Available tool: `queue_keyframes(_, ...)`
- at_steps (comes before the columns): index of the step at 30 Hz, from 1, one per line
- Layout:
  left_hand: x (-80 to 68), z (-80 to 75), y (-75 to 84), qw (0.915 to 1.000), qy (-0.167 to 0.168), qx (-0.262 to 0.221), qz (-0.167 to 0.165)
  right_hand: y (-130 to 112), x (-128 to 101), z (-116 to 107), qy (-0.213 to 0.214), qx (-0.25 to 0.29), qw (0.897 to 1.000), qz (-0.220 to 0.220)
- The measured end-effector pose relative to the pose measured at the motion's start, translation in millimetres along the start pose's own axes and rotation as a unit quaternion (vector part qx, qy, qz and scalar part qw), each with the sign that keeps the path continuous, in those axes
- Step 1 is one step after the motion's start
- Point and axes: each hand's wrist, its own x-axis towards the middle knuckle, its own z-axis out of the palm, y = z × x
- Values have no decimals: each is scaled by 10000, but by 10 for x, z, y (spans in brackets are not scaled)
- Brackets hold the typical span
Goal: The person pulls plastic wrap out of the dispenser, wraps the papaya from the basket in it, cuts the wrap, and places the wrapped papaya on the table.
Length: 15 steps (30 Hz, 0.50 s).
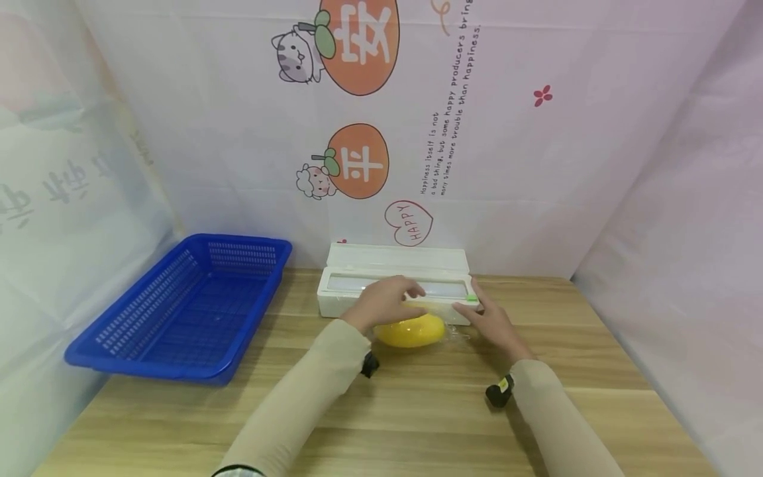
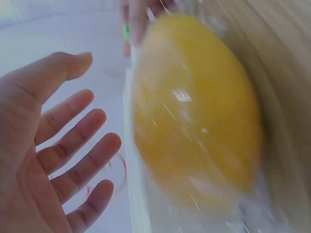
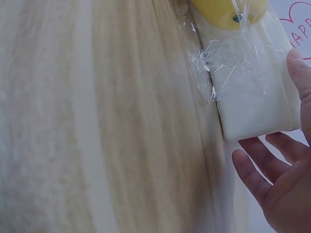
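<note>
In my head view, a yellow fruit (image 1: pixel 411 334) wrapped in clear film (image 1: pixel 457 333) lies just below the frame's centre, close against the front of a long white box (image 1: pixel 338 306). The lid (image 1: pixel 398 258) stands raised along the box's back edge. I see the left hand (image 1: pixel 384 303) above the fruit and the box's front, and the right hand (image 1: pixel 491 321) at the box's right end, by a green tab (image 1: pixel 472 298). A blue basket (image 1: pixel 259 321) fills the left side, on the wooden table (image 1: pixel 429 417).

In my left wrist view, the left hand's fingers spread wide at the left, loosely bent, apart from the fruit that takes up the middle and right.

In my right wrist view, the right hand holds the box's end at the right, thumb and fingers around its corner. The fruit, showing a dark green tip, sits at the top edge, with loose film crumpled below it.
</note>
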Motion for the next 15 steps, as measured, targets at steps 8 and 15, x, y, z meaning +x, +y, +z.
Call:
queue_keyframes(8,551,174,413,9994,-86,242,251,19,-16,-13,17,36,10000,-51)
queue_keyframes(15,695,459,619,9989,426,-49,-183,54,18,-31,-67,-128,9997,-198)
